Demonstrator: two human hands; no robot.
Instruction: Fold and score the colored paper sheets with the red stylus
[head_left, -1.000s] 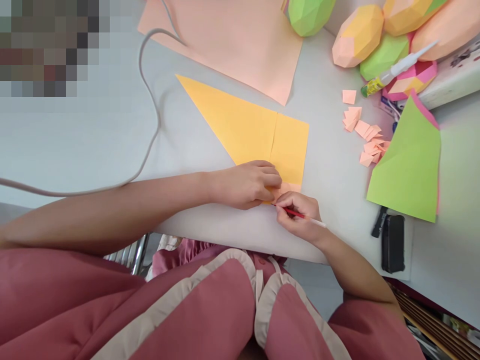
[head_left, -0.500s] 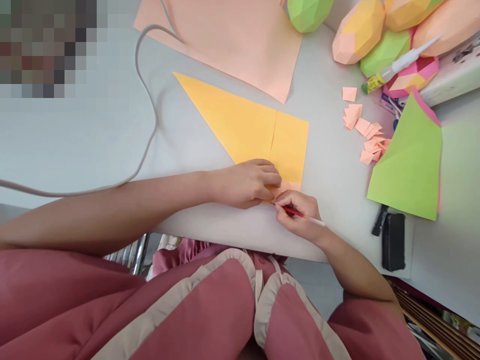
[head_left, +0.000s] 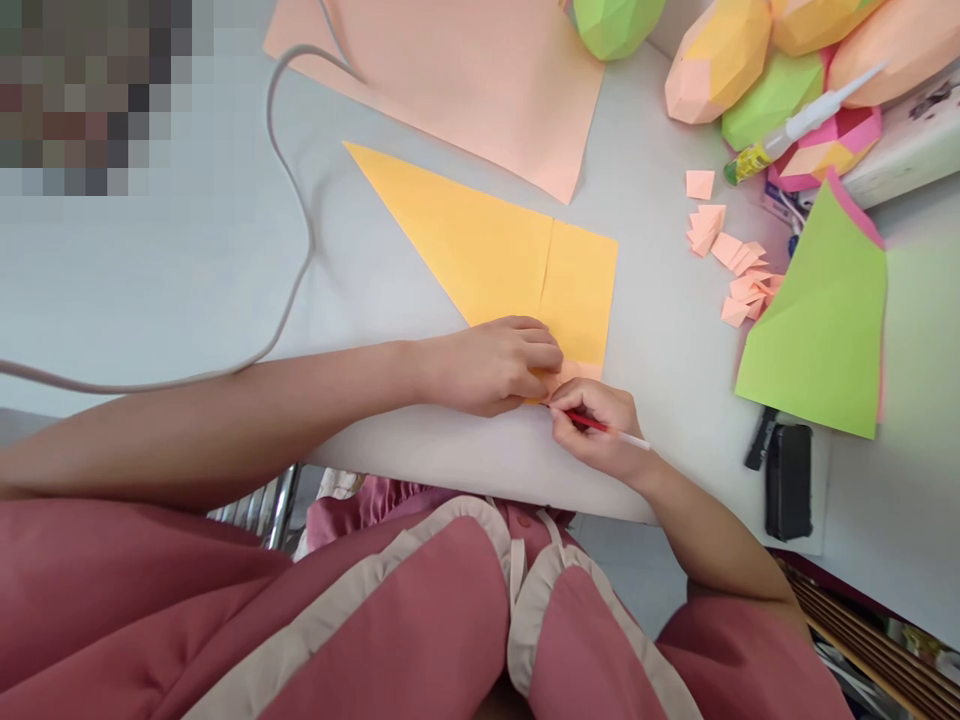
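A sheet of yellow paper (head_left: 480,240) with a long pointed left end and a crease or slit lies on the table. My left hand (head_left: 499,368), fingers bent and pressed together, holds down a small pink paper piece (head_left: 581,372) at the sheet's near edge. In my right hand (head_left: 600,425) is a slim red pen (head_left: 589,422) with a pale, see-through rear end, gripped as for writing. Its tip meets the paper's edge beside my left fingertips, which partly hide the pink piece.
A large pink sheet (head_left: 450,90) lies beyond the yellow one, with a grey cable (head_left: 309,220) at left. To the right are small pink paper pieces (head_left: 746,285), green paper (head_left: 817,330), a black case (head_left: 789,480), a white-and-yellow tube (head_left: 802,125) and faceted paper shapes (head_left: 720,60).
Hardly anything differs. The view has shifted very slightly; both hands keep their places, and the pen tip stays at the paper's edge.
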